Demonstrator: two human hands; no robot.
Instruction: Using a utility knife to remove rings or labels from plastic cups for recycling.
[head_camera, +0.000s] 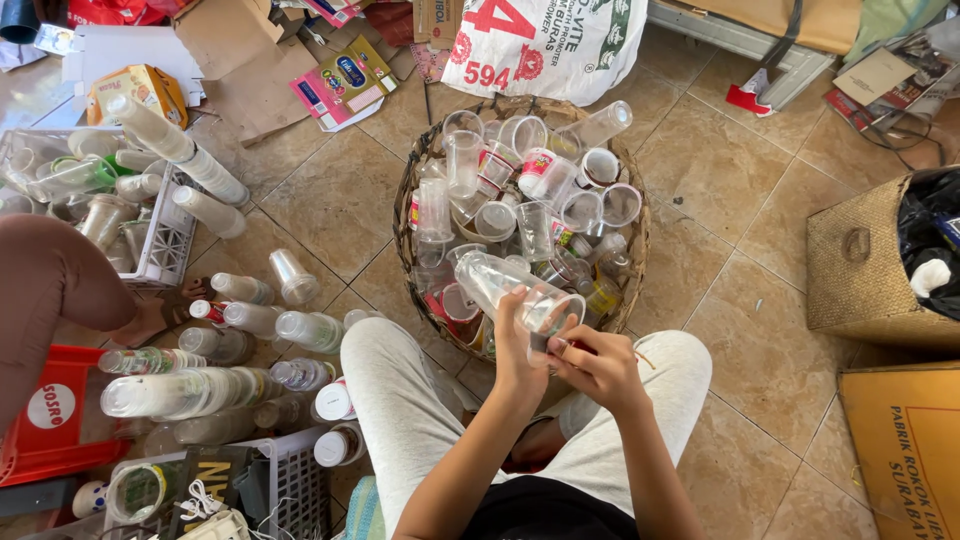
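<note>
Person sits on the tiled floor (330, 200), knees either side of a round wicker basket (412, 180) full of clear plastic cups.

Left hand (515, 350) holds a nested stack of clear plastic cups (515, 287) lying tilted, mouth end toward 4 o'clock, closed end toward 10 o'clock, right over the basket's near rim. Its fingers are wrapped around the stack near the mouth end. Right hand (600, 368) sits at the stack's mouth, fingers curled and pinching at the rim or lid film of the outermost cup; exact contact hidden, looks like a small red-edged scrap between the fingertips.

Handling, as a judgement: the cups are thin-walled, very light, flexible, and they crush or crackle under a hard squeeze. Smooth walls, so a bit slippery; nested ones can slide apart. Best hold is around the wall just behind the rolled rim, the stiffest part. Avoid mid-wall.

At 9 o'clock of the hands: rows of plastic bottles (190, 392) lying on the floor, white crate (170, 235) with more cups, another person's arm (50, 285). At 3 o'clock: woven box (865, 270).
</note>
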